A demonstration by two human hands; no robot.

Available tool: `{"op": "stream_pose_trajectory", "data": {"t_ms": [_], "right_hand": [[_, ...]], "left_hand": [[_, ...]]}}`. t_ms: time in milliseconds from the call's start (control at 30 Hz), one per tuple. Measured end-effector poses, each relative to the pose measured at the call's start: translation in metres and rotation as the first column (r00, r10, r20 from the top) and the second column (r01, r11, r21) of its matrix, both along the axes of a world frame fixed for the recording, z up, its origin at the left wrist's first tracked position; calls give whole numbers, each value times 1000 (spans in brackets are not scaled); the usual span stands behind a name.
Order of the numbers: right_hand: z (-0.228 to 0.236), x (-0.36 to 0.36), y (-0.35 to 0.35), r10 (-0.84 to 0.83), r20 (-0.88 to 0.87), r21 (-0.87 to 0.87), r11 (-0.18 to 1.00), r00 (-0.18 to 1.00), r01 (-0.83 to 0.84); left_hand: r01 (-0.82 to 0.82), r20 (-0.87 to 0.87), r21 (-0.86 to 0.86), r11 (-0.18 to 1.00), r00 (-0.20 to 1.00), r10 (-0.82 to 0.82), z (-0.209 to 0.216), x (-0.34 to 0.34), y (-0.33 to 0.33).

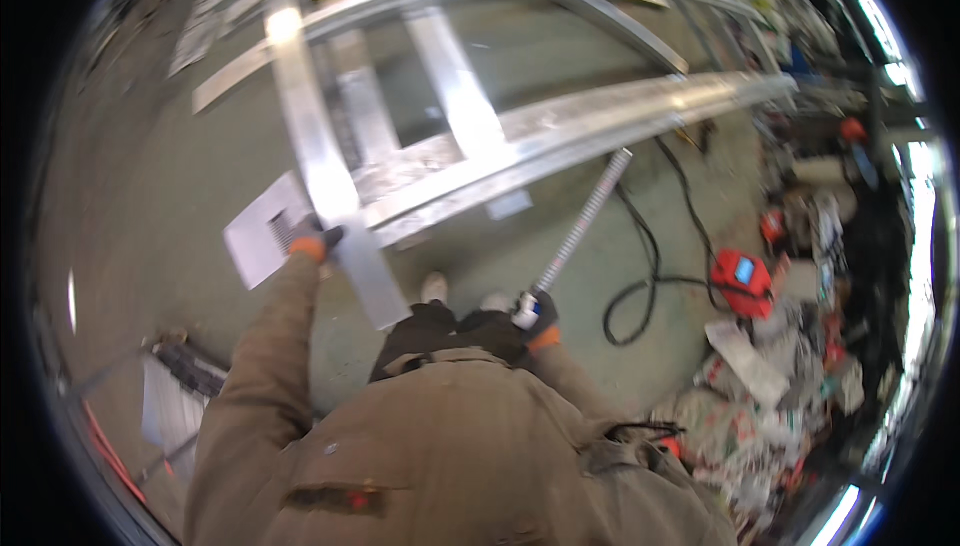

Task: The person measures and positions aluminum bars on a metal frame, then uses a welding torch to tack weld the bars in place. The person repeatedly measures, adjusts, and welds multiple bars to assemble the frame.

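Observation:
My left hand (pixel 316 239), in a dark glove with an orange cuff, is closed on a white sheet of paper (pixel 262 234) with a dark printed block. Its thumb lies against the edge of a flat silvery metal bar (pixel 330 181), whose near end juts toward my legs. In my right hand (pixel 543 318), gloved the same way, is a tape measure (pixel 526 312) with a white and blue case. The tape's blade (pixel 585 221) is drawn out, slanting away to the right up to the long rail of a metal frame (pixel 590 126).
Several more metal bars (pixel 450 81) lie across the frame's rails. On the right, a black cable (pixel 655 256) loops over the floor beside a red machine (pixel 741 283) with a small screen. Heaped bags and scrap (pixel 740 406) line the right side. A white scrap of paper (pixel 510 205) lies beneath the rail.

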State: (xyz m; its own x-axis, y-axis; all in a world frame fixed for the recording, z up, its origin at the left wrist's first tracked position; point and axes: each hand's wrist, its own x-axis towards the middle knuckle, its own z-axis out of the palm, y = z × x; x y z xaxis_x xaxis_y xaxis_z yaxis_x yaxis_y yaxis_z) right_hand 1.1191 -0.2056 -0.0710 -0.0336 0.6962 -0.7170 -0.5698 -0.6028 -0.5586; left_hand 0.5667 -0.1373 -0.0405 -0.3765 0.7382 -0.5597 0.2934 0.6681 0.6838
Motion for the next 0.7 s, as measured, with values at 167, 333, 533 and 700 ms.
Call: {"op": "stream_pose_trajectory", "data": {"t_ms": [167, 333, 533, 700], "right_hand": [[15, -6, 32, -169, -142, -72, 985, 975, 160], [40, 9, 66, -164, -57, -234, 961, 985, 146], [46, 96, 95, -69, -133, -207, 977, 989, 41], [27, 228, 116, -49, 322, 81, 996, 946, 24]], "left_hand": [[64, -375, -9, 998, 925, -63, -17, -23, -3], [58, -557, -67, 996, 826, -85, 9, -5, 4], [-76, -808, -109, 991, 587, -44, 72, 88, 26], [235, -552, 105, 966, 822, -140, 51, 297, 91]]}}
